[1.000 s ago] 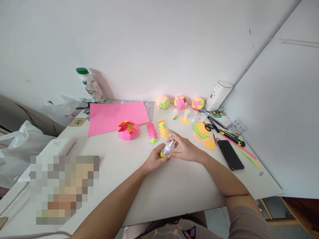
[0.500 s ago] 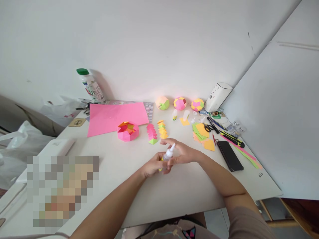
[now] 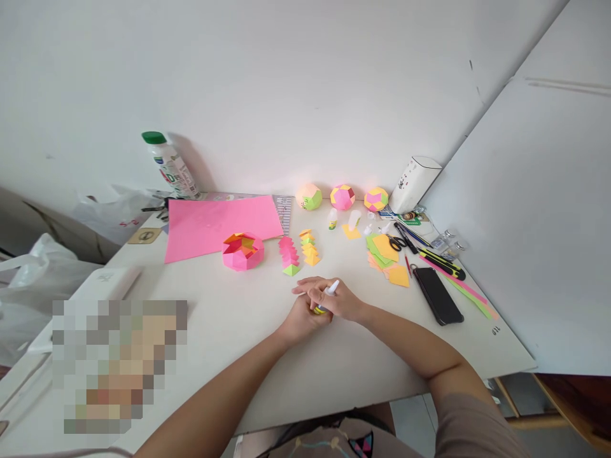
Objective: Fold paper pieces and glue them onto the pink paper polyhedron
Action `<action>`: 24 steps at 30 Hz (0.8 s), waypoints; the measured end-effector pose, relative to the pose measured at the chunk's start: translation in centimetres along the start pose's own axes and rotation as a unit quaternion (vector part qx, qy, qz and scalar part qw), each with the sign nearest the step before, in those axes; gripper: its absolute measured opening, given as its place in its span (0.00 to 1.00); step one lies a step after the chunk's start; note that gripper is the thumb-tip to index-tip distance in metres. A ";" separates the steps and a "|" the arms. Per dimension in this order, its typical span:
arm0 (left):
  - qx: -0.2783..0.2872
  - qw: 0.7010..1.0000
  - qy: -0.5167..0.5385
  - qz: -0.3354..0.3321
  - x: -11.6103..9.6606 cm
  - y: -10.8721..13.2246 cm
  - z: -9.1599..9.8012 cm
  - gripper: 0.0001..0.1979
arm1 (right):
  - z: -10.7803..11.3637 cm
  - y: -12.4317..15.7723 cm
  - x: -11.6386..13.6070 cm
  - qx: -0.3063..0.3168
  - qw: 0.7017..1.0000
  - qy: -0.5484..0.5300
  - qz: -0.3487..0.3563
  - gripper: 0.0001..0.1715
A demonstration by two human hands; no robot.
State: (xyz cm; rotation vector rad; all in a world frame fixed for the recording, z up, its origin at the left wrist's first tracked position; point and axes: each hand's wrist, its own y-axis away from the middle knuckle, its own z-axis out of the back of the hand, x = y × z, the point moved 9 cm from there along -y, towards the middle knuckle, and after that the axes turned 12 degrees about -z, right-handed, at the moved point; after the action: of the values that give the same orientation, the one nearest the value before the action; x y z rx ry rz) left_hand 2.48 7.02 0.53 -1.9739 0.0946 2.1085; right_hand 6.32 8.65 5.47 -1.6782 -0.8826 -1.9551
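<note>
Above the front middle of the table, my left hand (image 3: 305, 320) is closed around a small glue bottle (image 3: 333, 287) with a white pointed nozzle and a yellow label. The nozzle tilts up to the right. My right hand (image 3: 342, 300) lies across the bottle, its thumb against it and some fingers stretched leftward over the left hand. Both hands hide most of the bottle's body. Beyond them sit a row of folded pink paper pieces (image 3: 287, 253) and a row of yellow and green ones (image 3: 309, 248). A pink faceted paper bowl shape (image 3: 243, 253), open on top, stands to their left.
Three finished paper balls (image 3: 342, 198) line the wall. Pink sheets (image 3: 217, 222) lie back left, near a green-capped bottle (image 3: 172, 168). Paper squares (image 3: 384, 249), scissors (image 3: 396, 243), a cutter (image 3: 443, 264) and a black phone (image 3: 436, 295) lie to the right.
My right hand has moved left and come down over the glue bottle, its thumb now on it. Less of the bottle shows. The camera view has shifted slightly.
</note>
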 end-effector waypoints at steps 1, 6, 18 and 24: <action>-0.034 0.999 -0.013 -0.015 -0.1 0.0 0.5 0.11 | 0.3 0.0 -0.2 -0.027 1.000 -0.004 -0.009 0.27; 0.004 0.997 0.077 0.017 0.3 -0.2 0.5 0.13 | 1.3 0.0 -0.8 -0.066 0.996 -0.028 -0.061 0.27; 0.166 0.945 0.267 0.093 -0.5 1.8 -3.7 0.19 | -0.2 -0.8 -2.0 0.093 0.958 -0.246 -0.114 0.30; 0.007 0.999 -0.044 0.028 0.0 0.8 -0.2 0.11 | 1.4 -1.2 -3.5 -0.049 0.969 -0.215 -0.111 0.28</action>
State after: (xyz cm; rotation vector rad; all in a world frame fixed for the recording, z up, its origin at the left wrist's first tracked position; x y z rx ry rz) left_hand 2.52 6.22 0.46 -1.8883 0.1491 2.2201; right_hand 7.21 10.15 1.90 -2.1957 -1.1891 -1.8209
